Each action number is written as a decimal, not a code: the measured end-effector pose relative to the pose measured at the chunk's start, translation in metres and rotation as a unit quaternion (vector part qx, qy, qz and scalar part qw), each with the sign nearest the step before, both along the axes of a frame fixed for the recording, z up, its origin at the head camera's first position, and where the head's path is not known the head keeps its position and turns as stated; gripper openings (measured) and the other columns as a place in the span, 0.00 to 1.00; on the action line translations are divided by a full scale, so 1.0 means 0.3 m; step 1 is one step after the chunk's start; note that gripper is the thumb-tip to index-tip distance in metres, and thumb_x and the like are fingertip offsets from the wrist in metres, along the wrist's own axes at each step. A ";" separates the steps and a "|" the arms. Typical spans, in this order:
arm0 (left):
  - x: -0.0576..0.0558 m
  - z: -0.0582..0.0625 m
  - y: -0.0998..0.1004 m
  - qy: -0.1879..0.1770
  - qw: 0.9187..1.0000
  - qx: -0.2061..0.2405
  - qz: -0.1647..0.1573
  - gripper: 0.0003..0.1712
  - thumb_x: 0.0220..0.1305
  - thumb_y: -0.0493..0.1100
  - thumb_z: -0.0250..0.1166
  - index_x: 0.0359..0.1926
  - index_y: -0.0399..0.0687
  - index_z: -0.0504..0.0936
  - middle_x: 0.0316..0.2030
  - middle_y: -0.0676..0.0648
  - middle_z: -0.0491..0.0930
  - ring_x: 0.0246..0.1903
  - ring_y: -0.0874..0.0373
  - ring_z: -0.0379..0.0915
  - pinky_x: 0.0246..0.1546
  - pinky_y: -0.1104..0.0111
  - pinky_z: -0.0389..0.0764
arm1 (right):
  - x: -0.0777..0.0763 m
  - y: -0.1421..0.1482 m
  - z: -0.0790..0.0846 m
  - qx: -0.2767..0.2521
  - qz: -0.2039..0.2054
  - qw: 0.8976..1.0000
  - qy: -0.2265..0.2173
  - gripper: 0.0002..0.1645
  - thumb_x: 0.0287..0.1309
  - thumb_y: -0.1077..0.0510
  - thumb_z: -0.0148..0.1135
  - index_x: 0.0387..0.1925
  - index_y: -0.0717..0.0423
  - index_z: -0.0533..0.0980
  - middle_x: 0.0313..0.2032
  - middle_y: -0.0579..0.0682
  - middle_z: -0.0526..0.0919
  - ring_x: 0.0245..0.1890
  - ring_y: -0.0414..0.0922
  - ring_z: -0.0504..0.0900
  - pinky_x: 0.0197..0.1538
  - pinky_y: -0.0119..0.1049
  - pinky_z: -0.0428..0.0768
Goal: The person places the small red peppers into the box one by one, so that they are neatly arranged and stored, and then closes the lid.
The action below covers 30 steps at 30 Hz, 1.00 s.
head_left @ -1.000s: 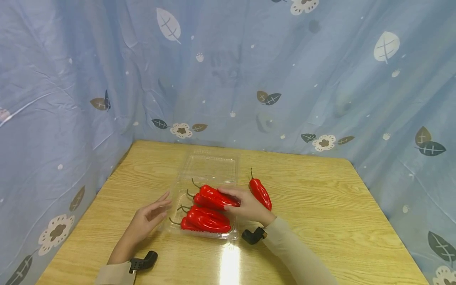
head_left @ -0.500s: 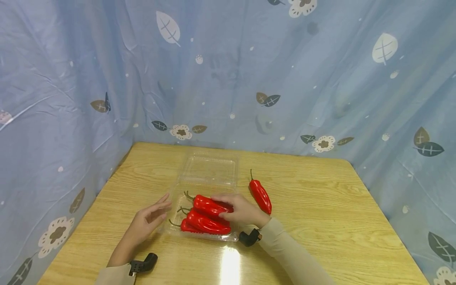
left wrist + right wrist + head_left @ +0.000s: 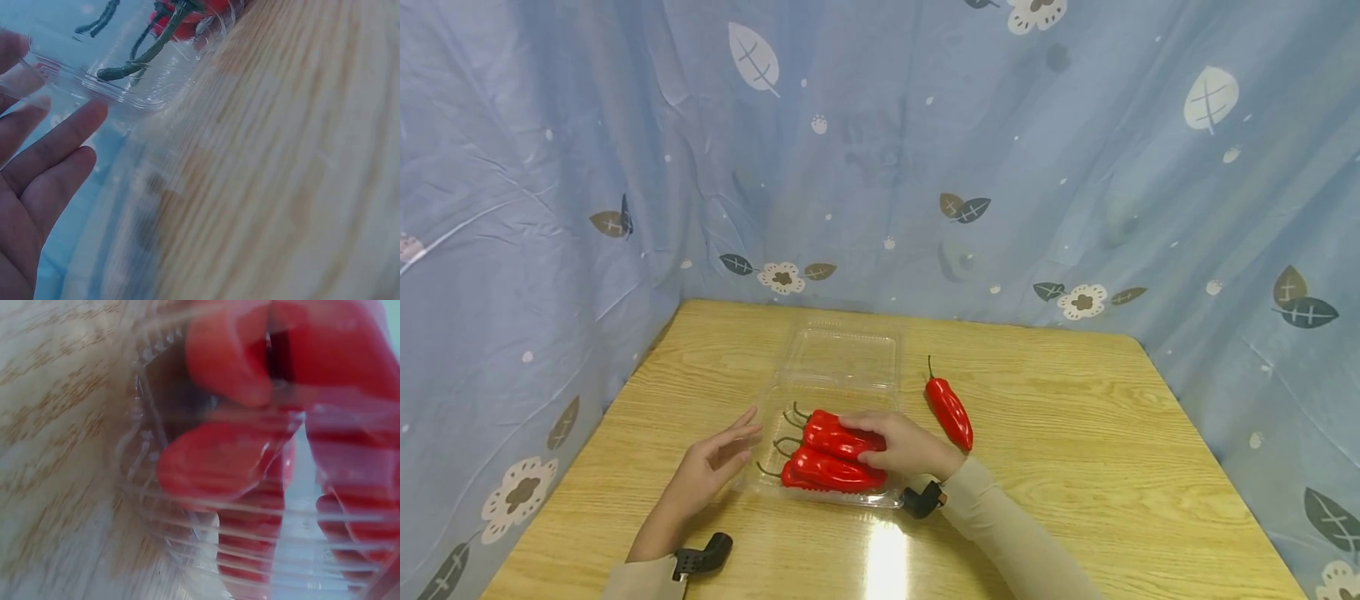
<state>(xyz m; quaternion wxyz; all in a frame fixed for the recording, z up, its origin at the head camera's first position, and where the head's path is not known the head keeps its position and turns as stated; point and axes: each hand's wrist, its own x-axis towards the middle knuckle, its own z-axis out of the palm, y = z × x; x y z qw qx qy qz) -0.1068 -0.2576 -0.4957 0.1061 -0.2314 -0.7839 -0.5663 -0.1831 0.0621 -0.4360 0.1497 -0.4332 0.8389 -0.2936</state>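
A clear plastic clamshell box (image 3: 891,501) lies opened on the table, its lid (image 3: 842,357) folded back. Several red peppers with green stems fill its front part. My right hand (image 3: 908,447) grips the rearmost pepper (image 3: 827,434) from above, thumb on the near side, fingers over the far side. In front of it lies another pepper (image 3: 842,474). My left hand (image 3: 709,465) stays at the box's left side, fingers extended. In the left wrist view, its fingertips are right at the box corner (image 3: 134,100), near the pepper stems (image 3: 140,62).
One loose red pepper (image 3: 950,412) lies on the wooden table (image 3: 1060,450), right of the box. A blue patterned curtain (image 3: 865,167) hangs behind the table and along both sides.
My right hand has brought a pepper down and toward the front of the box, against the other peppers. Over the last half second it shifted only slightly. My left hand has stayed in place.
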 end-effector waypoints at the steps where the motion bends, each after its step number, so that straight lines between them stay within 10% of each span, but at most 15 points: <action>1: 0.000 0.000 0.000 0.000 1.000 0.000 0.001 0.20 0.65 0.29 0.57 0.56 0.22 0.71 0.65 0.26 0.57 0.55 0.65 0.73 0.51 0.80 0.77 | -0.001 -0.001 -0.001 0.002 0.001 1.000 0.002 0.33 0.60 0.61 0.61 0.66 0.55 0.66 0.66 0.51 0.69 0.67 0.49 0.66 0.69 0.43 0.67; 30: 0.001 0.004 0.001 -0.002 1.000 -0.007 0.007 0.19 0.64 0.28 0.57 0.56 0.22 0.71 0.66 0.26 0.58 0.55 0.68 0.73 0.51 0.81 0.77 | 0.001 -0.019 0.000 0.029 -0.031 0.999 -0.002 0.33 0.60 0.59 0.61 0.67 0.53 0.65 0.65 0.51 0.69 0.64 0.48 0.69 0.65 0.40 0.72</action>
